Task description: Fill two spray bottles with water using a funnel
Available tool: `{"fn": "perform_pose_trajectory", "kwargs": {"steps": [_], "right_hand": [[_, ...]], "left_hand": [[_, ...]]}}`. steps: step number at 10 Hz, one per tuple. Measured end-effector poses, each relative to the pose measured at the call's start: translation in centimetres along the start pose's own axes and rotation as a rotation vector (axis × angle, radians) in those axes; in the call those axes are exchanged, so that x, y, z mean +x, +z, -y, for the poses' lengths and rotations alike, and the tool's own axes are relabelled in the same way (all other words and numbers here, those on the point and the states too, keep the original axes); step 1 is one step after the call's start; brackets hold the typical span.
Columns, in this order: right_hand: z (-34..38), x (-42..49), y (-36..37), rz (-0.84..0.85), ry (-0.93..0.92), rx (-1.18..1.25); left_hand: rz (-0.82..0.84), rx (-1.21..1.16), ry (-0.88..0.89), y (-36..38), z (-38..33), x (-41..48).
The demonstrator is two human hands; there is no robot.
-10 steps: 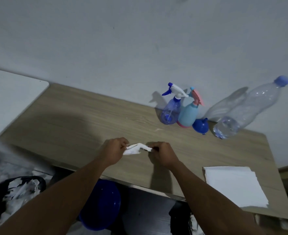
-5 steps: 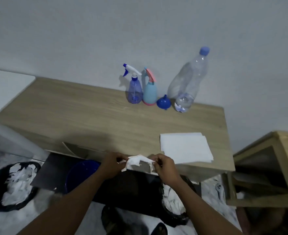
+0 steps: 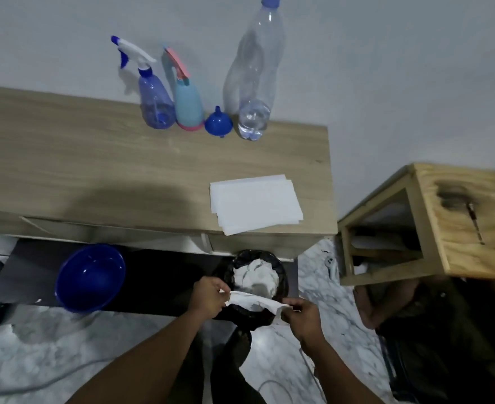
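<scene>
I see both hands low in view, apart: the left hand and right hand each pinch one end of a crumpled white tissue stretched between them, above a black-lined bin on the floor.

If one hand lets go first, I judge the tissue could swing past the rim and land on the floor.

The purple spray bottle and light blue spray bottle stand touching at the back of the desk. Both have their trigger heads on. The blue funnel sits mouth-down just beside them.

The tall water bottle looks nearly empty, so a careless reach might topple it.

The desk is pale wood against a plain grey wall and carries a stack of white paper. Below lie a blue bowl and a marbled floor. A wooden stool stands to the right.
</scene>
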State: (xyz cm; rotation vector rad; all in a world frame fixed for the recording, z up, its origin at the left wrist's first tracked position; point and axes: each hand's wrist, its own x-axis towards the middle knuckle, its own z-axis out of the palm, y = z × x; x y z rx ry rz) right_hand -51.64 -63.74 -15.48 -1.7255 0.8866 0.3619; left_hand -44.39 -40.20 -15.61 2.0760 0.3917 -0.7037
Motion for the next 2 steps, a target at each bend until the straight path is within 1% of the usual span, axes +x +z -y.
{"fn": "perform_pose_trajectory", "kwargs": {"steps": [1,2], "right_hand": [[-1.3,1.3,-0.7,-0.069,0.019,0.064],[-1.4,2.2,-0.7,-0.097,0.029,0.143]], "left_hand": [[-0.013,-0.051,-0.051,2.5,0.2,1.0],[0.075,-0.098,-0.090,4.4,-0.6,1.6]]}}
